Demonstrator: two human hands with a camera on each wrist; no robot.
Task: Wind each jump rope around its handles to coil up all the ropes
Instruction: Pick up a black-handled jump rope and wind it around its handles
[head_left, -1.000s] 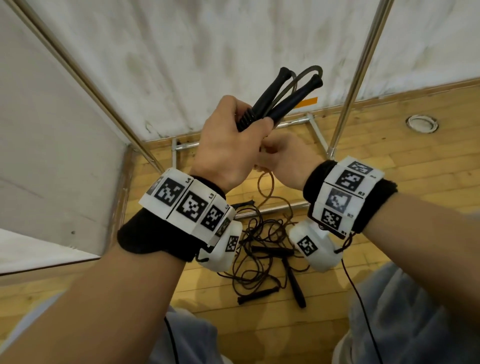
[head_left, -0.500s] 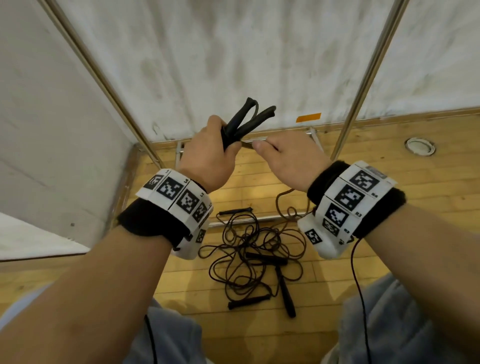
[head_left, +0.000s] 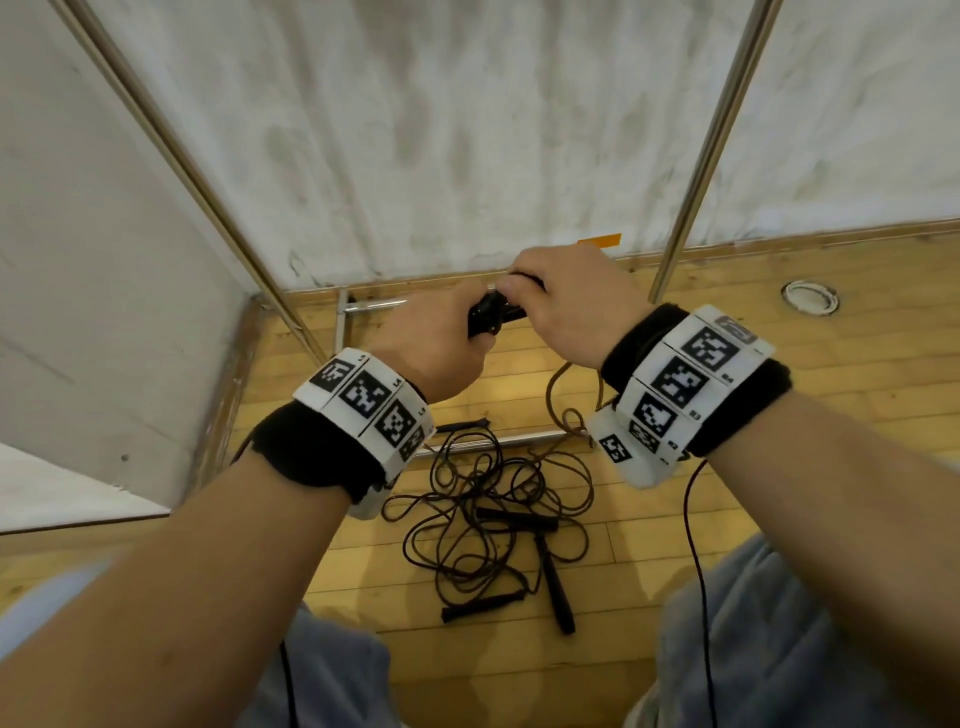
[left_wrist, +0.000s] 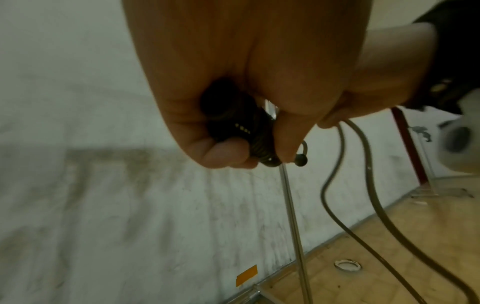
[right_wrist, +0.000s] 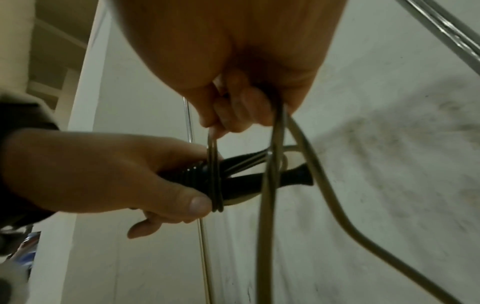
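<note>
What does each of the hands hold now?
Left hand: closed, grips the paired handles.
Right hand: closed, pinches the rope.

The only readable marks sit on the white wristbands in the head view; the left wristband (head_left: 363, 402) carries black-and-white square code tags, with small characters beside them that look like "L4" and "L3", though the print is tiny; the right wristband (head_left: 680, 384) bears the same kind of tags, with small characters beside them that seem to read "R4", "R3" and "R2", none of them sharp; the orange sticker (head_left: 600, 241) on the wall shows no legible writing; both wrist views are too blurred for any text.
</note>
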